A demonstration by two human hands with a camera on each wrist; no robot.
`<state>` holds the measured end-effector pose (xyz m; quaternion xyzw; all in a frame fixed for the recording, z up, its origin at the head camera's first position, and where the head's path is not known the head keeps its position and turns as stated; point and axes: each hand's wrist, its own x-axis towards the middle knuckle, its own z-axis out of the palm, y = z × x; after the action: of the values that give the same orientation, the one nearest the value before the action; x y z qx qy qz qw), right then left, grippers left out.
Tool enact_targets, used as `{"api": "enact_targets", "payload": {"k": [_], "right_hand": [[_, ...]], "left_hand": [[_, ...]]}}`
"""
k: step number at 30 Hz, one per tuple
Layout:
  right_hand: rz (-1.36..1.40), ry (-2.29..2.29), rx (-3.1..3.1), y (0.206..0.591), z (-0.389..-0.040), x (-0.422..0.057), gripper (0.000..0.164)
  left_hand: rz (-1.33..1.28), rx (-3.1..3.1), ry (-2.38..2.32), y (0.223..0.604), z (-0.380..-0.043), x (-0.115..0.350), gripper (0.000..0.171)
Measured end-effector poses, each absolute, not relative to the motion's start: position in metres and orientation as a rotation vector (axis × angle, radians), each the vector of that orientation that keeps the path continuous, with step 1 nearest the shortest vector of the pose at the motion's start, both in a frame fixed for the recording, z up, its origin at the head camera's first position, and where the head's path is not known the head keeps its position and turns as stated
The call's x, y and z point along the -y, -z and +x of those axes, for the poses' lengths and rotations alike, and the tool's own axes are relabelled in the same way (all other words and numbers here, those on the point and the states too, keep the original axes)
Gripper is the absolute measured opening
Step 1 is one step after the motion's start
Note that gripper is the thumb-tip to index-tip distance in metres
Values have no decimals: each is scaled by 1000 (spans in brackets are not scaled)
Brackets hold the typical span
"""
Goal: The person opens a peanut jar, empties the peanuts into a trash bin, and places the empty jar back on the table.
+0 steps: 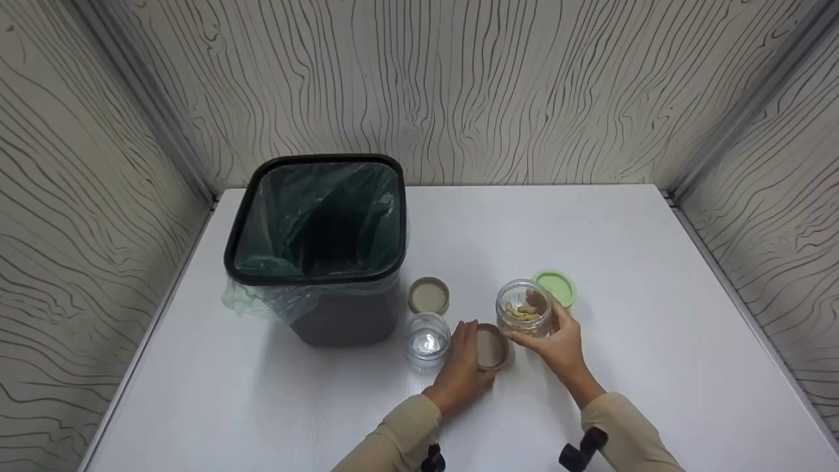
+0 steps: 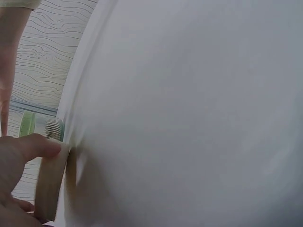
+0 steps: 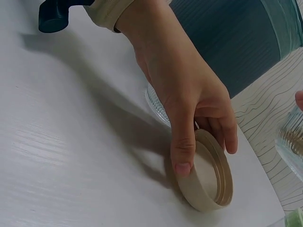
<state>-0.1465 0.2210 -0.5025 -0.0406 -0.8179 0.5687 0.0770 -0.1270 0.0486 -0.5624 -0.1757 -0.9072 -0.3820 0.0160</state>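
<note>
In the head view my left hand grips a beige round jar lid by its edge, tilted with its hollow side showing. The right wrist view shows the thumb on the outside of that lid. My right hand holds a clear open jar from its right side, with several peanuts inside. Left of my left hand stands another clear open jar. A second beige lid lies behind that jar. Just behind my right hand is a green lid; the left wrist view shows clear material beneath it.
A dark bin with a translucent green liner stands on the white table, left of the jars. Wood-grain patterned panels enclose the back and sides.
</note>
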Motion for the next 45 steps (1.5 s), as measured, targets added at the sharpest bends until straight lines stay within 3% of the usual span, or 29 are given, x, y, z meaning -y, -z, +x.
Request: {"api": "enact_targets", "payload": {"k": [25, 35, 45], "right_hand": [[-137, -1693, 2475, 501, -146, -220, 95], [-92, -1715, 2452, 500, -146, -219, 94], [-86, -1693, 2464, 497, -145, -219, 94]], "left_hand": [[-661, 2822, 1157, 551, -120, -47, 75], [-797, 2734, 1119, 530, -114, -43, 68], [-768, 2674, 1191, 512, -113, -27, 55]]}}
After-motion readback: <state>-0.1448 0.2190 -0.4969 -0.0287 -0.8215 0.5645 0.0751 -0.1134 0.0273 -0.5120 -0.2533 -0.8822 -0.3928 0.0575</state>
